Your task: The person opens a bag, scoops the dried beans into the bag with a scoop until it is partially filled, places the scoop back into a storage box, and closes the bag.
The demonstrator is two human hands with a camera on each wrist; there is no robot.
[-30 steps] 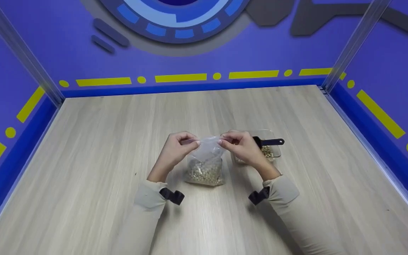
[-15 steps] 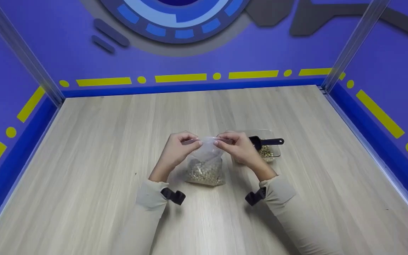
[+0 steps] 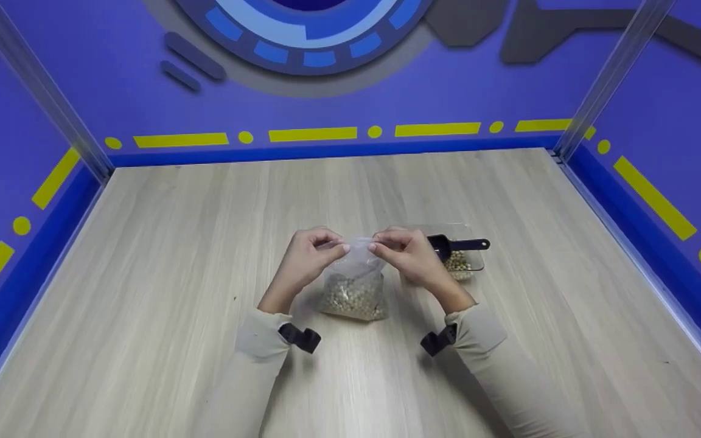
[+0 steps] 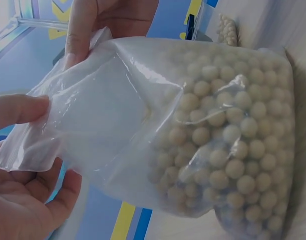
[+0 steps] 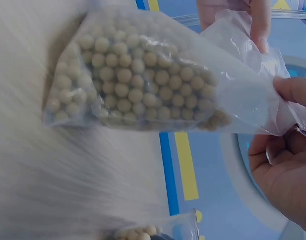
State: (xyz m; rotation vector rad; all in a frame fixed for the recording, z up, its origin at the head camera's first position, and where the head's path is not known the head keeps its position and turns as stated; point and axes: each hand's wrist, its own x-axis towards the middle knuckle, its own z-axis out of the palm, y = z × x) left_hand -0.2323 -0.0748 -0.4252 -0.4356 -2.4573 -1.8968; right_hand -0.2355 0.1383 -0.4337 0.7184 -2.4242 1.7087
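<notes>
A clear plastic bag (image 3: 355, 295) stands upright on the table, its lower half filled with small round beige balls (image 4: 242, 150). My left hand (image 3: 306, 258) pinches the left corner of the bag's top edge between thumb and fingers. On the opposite corner, my right hand (image 3: 412, 255) pinches the same edge. Both wrist views show the thumbs pressed on the film, with fingers curled behind it. The upper part of the bag (image 5: 242, 95) is flattened and creased between the hands. Whether its mouth is sealed I cannot tell.
Behind my right hand is a clear rectangular container (image 3: 477, 263) with more beige balls (image 3: 459, 263) in it. A black scoop (image 3: 467, 244) lies across it, handle pointing right. Blue panels (image 3: 326, 109) enclose the wooden table (image 3: 204, 213) at the back and sides.
My right hand has moved slightly left, closer to my left hand, along the bag's top edge. More of the scoop and container shows now. The bag has stayed in place.
</notes>
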